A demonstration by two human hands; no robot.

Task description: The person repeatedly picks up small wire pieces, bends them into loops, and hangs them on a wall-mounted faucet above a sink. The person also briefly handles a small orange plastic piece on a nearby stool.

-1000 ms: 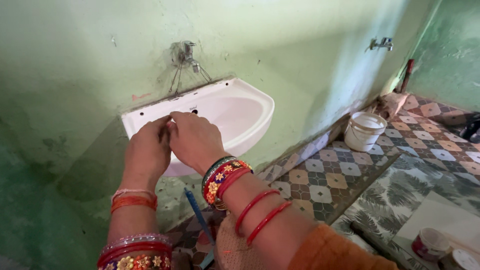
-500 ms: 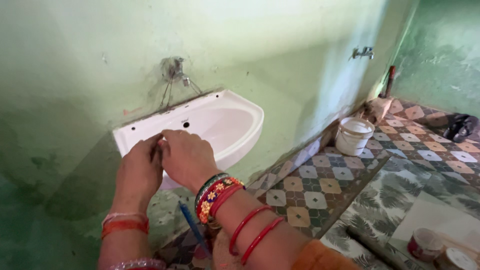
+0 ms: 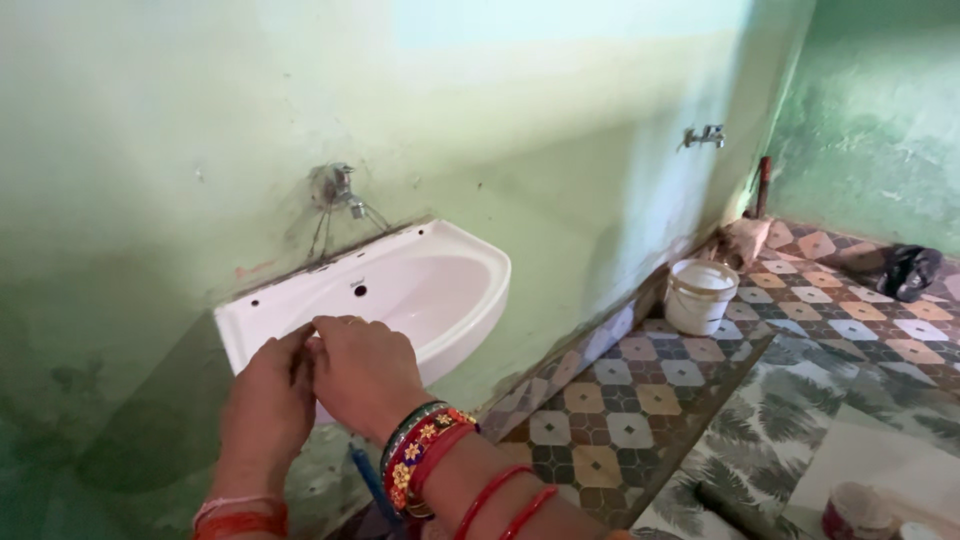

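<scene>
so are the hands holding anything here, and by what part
It cannot be told. The left hand and right hand are pressed together, fingertips meeting in front of the white sink, and the fingers hide whatever might be pinched between them.

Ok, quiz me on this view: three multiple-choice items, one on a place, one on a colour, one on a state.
1. Where is the white bucket?
A. on the tiled floor by the wall, to the right of the basin
B. inside the basin
C. under the basin

2. What colour is the wash basin?
A. green
B. white
C. blue

3. How are the two hands placed?
A. apart, at the person's sides
B. one on the tap
C. together in front of the basin's near rim

Answers:
1 A, it stands on the patterned tiles.
2 B, it shows white against the green wall.
3 C, the left hand and right hand meet at the fingers.
</scene>
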